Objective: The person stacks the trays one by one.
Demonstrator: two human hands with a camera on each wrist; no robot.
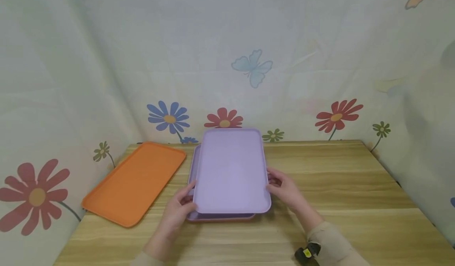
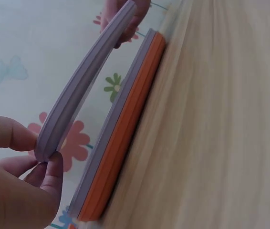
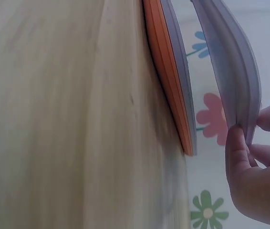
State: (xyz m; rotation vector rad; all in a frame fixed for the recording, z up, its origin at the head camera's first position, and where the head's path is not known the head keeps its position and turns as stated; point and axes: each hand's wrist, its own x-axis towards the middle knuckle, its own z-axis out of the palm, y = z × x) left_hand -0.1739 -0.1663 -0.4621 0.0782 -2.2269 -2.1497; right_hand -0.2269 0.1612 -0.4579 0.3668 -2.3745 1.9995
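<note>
A light purple tray is held up off the stack beneath it, with a gap showing in both wrist views. My left hand pinches its left edge, thumb on top and fingers underneath. On the opposite edge my right hand grips it the same way. Below lies a second purple tray, resting on an orange tray that sits on the table. In the head view the lifted tray covers most of that stack, leaving the left and front rims of the lower purple tray visible.
Another orange tray lies at an angle on the left of the wooden table. A pale curtain printed with flowers and butterflies hangs behind the table and along its sides. A black strap is on the right wrist.
</note>
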